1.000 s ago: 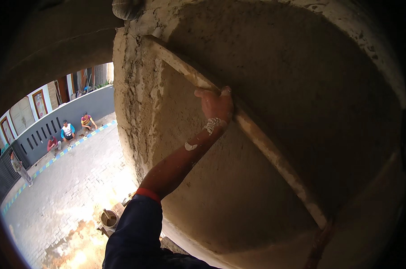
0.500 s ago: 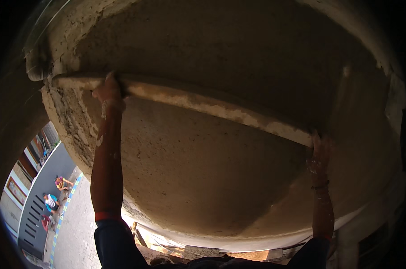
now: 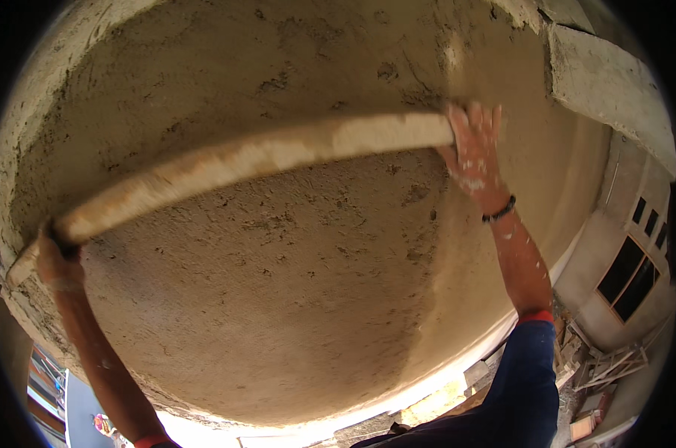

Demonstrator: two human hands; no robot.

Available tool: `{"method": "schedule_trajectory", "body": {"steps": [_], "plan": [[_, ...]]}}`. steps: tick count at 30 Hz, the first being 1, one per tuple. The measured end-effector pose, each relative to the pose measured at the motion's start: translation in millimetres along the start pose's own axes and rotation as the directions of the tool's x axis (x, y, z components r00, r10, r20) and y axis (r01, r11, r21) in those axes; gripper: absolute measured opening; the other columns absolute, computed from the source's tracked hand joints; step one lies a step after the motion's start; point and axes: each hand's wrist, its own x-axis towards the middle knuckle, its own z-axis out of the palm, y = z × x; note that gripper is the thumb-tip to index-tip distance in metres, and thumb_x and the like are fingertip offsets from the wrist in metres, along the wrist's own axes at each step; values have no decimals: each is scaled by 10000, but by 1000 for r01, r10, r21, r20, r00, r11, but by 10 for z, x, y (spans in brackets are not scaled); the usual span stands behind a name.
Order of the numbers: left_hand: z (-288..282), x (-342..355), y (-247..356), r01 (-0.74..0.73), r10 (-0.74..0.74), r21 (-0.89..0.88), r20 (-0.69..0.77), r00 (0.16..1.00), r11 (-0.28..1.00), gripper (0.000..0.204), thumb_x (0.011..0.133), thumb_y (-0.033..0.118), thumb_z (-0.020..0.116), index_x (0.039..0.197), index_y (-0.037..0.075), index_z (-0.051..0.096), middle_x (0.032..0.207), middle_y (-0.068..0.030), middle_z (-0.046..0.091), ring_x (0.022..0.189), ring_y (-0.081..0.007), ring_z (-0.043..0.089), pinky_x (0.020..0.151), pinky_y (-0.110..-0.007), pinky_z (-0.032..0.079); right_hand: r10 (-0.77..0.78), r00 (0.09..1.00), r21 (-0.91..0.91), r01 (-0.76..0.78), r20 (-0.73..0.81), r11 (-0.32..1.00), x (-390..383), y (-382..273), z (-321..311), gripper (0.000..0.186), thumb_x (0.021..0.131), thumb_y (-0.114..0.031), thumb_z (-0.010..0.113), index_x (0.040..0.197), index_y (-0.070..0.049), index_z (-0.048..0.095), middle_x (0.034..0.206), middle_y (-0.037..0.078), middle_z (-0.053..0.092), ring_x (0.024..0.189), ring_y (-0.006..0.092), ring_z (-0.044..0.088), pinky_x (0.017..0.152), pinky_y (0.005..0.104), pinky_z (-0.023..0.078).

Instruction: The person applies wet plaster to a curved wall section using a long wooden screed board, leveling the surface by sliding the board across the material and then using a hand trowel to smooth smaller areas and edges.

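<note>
A long, pale wooden straightedge (image 3: 278, 154), crusted with mortar, lies across the damp plaster surface (image 3: 301, 284). Its left end sits lower than its right, and it looks bent by the lens. My left hand (image 3: 60, 265) is closed round it close to the left end, fingers partly in shadow. At the other end, my right hand (image 3: 474, 153) holds the tip, with the thumb below and the fingertips above. Wet mortar spots the right hand and forearm. Rough pits and scrape marks show in the plaster above and below the straightedge.
A concrete ledge (image 3: 607, 89) juts in at the upper right. Below it stands a building with a dark window (image 3: 628, 278), beside scrap timber (image 3: 611, 366). At lower left, a person (image 3: 103, 424) is partly visible far below near a grey wall (image 3: 79, 411).
The straightedge's tilt has reversed: its left end is now lower in view and its right end higher. Both hands stay on it. My view has shifted, showing more at the right.
</note>
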Motion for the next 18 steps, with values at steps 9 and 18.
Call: {"method": "schedule_trajectory", "body": {"steps": [9,18], "plan": [[86,1233,637,-89,61,172,165,984,981,300,927,249,404,1122,37,488,986,-107,572,752,-213,611,583,-278,554,-80,996,72,84,-48,994,1616,421,-56,629,783,-363,626,1288,-69,394,1284,163,445,1232,373,335,1055,458,195],[-51,1180,315,34,-42,67,121,992,997,270,905,295,471,1037,73,548,790,-66,614,567,-201,610,462,-244,520,-165,983,-6,165,-79,986,1100,431,66,575,784,-399,609,1272,-144,444,1244,130,487,1209,341,370,1060,498,166]]}}
